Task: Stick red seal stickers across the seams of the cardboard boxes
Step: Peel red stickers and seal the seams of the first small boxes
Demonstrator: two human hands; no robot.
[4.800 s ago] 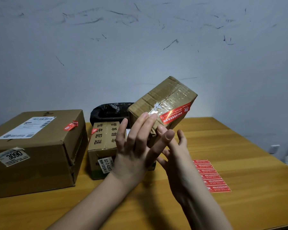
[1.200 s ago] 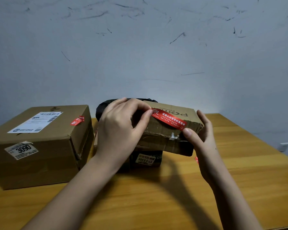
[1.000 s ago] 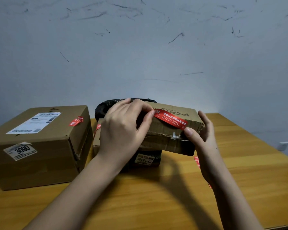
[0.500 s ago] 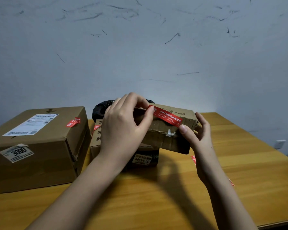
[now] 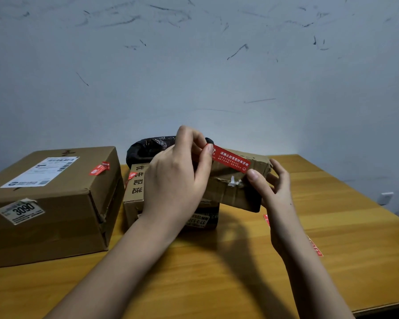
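A small worn cardboard box (image 5: 235, 192) rests tilted on top of a lower box (image 5: 134, 199) printed with characters. A red seal sticker (image 5: 230, 158) runs across its upper edge. My left hand (image 5: 177, 180) pinches the sticker's left end between thumb and fingers. My right hand (image 5: 274, 187) grips the box's right end, its thumb tip touching the sticker's right end. A sheet of red stickers (image 5: 313, 246) lies on the table, mostly hidden behind my right forearm.
A large cardboard box (image 5: 51, 203) with a white shipping label and a red sticker on its top edge stands at the left. A black plastic bag (image 5: 148, 146) sits behind the boxes against the wall. The wooden table (image 5: 217, 272) ends at the lower right.
The small box was held up in the air, then came down onto the lower box. Over the last second my left fingers have risen to pinch the sticker's left end.
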